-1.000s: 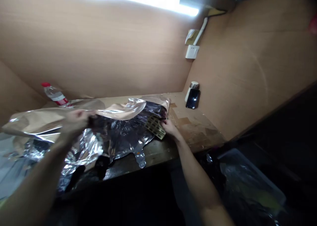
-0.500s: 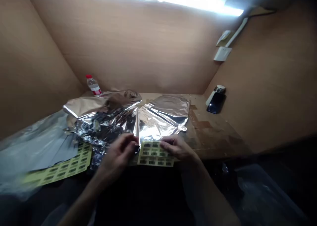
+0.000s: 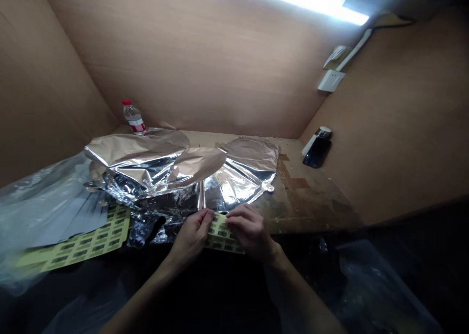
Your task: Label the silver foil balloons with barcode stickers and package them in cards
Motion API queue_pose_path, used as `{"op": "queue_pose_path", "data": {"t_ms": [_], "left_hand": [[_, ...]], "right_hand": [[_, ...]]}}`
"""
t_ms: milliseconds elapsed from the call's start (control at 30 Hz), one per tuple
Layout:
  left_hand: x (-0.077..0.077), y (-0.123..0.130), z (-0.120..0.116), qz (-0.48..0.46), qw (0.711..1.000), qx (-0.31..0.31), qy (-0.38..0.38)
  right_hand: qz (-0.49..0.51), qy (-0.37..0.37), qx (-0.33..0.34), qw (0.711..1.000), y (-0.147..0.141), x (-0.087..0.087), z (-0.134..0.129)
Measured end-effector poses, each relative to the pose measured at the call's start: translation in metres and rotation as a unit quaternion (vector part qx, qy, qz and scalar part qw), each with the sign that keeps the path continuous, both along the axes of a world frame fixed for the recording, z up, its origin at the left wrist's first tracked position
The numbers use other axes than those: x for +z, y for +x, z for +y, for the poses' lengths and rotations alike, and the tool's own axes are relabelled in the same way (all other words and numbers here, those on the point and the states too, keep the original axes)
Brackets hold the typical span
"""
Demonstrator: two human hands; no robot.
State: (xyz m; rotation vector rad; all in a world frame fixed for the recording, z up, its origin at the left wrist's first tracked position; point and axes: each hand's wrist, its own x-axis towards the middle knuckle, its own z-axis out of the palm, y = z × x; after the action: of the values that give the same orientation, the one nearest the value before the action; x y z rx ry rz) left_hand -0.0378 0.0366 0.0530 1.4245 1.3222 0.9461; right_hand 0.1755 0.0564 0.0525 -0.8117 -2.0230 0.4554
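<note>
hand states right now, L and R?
Left hand: closed, pinching the left edge of the small yellow label sheet.
Right hand: fingers closed on the same sheet's right part; exact grip partly hidden.

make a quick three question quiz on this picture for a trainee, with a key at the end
1. True or false: in the picture, the bottle is to the left of the phone.

2. What do the left hand and the right hand hold between them?
A) the bottle
B) a sheet of labels
C) the phone

3. Fill in the blank: the bottle's cap is ____ in colour.

Key: 1. true; 2. B; 3. red
</note>
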Motion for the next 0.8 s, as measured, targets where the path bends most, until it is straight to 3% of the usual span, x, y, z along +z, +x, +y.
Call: {"op": "queue_pose_path", "data": {"t_ms": [100,167,233,333,400,500,600,633,700,767,800], "left_hand": [[-0.002,-0.001,-0.01,0.089,0.991,-0.097,0.008],[-0.005,0.001,-0.019,0.123,0.978,-0.169,0.01],[-0.007,0.004,-0.024,0.13,0.97,-0.2,0.037],[-0.006,0.004,-0.018,0.137,0.971,-0.178,0.087],[-0.003,-0.003,-0.007,0.168,0.971,-0.143,0.091],[0.003,-0.018,0.004,0.221,0.967,-0.107,0.071],[0.005,-0.026,0.002,0.21,0.972,-0.096,0.051],[0.005,-0.024,0.0,0.188,0.976,-0.097,0.05],[0.004,-0.011,0.0,0.132,0.983,-0.115,0.051],[0.003,0.013,0.013,0.092,0.984,-0.144,0.048],[0.002,0.027,0.025,0.1,0.982,-0.151,0.051]], "right_hand": [[0.07,-0.15,-0.057,0.985,0.018,0.002,0.025],[-0.008,-0.231,-0.045,0.972,0.029,0.003,0.046],[-0.097,-0.266,-0.006,0.959,0.032,0.002,0.064],[-0.163,-0.277,0.012,0.947,0.022,-0.003,0.081],[-0.205,-0.271,-0.012,0.94,0.014,-0.005,0.086],[-0.246,-0.248,-0.107,0.931,0.013,0.0,0.082],[-0.237,-0.226,-0.197,0.924,0.025,0.006,0.058],[-0.207,-0.239,-0.181,0.931,0.03,0.006,0.046],[-0.112,-0.305,-0.064,0.943,0.038,0.0,0.019],[0.002,-0.386,0.047,0.921,0.047,-0.008,-0.007],[0.047,-0.417,0.063,0.905,0.053,-0.013,-0.017]]}}
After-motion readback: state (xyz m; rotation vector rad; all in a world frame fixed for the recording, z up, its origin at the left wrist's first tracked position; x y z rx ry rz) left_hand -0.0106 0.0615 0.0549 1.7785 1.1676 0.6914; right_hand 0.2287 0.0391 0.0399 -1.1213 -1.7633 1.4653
